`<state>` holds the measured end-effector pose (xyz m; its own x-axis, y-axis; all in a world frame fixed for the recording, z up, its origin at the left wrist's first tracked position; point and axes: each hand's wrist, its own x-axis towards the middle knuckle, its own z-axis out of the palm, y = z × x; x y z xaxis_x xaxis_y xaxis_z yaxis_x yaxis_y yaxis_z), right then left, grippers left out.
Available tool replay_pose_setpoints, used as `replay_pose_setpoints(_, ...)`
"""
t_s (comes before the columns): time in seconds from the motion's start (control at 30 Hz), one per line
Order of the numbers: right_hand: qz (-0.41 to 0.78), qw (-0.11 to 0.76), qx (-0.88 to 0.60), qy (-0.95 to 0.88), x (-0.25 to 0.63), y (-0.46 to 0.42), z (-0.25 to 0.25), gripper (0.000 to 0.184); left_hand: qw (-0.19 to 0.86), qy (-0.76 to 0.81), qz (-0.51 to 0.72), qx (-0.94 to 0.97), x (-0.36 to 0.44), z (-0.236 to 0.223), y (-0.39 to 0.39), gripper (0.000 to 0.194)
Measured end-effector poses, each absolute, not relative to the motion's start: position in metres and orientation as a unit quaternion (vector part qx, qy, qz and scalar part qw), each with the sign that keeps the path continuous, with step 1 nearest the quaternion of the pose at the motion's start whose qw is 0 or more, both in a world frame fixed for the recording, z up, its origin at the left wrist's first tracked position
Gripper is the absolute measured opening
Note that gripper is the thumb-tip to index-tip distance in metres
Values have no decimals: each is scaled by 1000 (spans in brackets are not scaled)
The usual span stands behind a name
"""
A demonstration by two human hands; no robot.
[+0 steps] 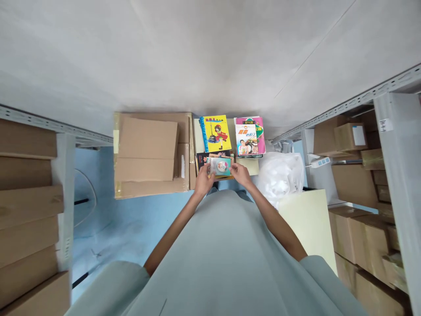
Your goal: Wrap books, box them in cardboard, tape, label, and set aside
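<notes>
A worker's left hand (204, 179) and right hand (241, 174) grip opposite ends of a teal-and-white book (219, 166) over a dark-covered book (201, 159), apparently positioning it; shifting it calls for paired movement. Beyond lie a yellow book (215, 132) and a colorful stack (246, 137).

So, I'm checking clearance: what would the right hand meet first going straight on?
The small teal booklet, whose edge the right hand appears to hold; past it, depth is unclear.
</notes>
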<state>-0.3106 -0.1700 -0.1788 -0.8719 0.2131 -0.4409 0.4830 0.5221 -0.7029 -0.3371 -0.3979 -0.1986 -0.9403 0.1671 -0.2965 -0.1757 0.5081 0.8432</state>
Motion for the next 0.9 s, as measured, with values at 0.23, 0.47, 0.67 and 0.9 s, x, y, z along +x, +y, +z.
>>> replay_pose_setpoints(0.23,-423,156,243,859,-317,-183,-178,14,175,849,498,-8,-345,-208,-408,53)
replay_pose_setpoints(0.47,-431,154,303,836,-328,-193,-177,9,211,830,517,-16,-354,-214,-411,57)
replay_pose_setpoints(0.67,-498,144,366,773,-329,-195,-178,12,206,817,539,-7,-359,-203,-410,56)
replay_pose_setpoints(0.9,-613,107,425,658,-302,-184,-162,34,166,842,499,119,-367,-161,-401,50)
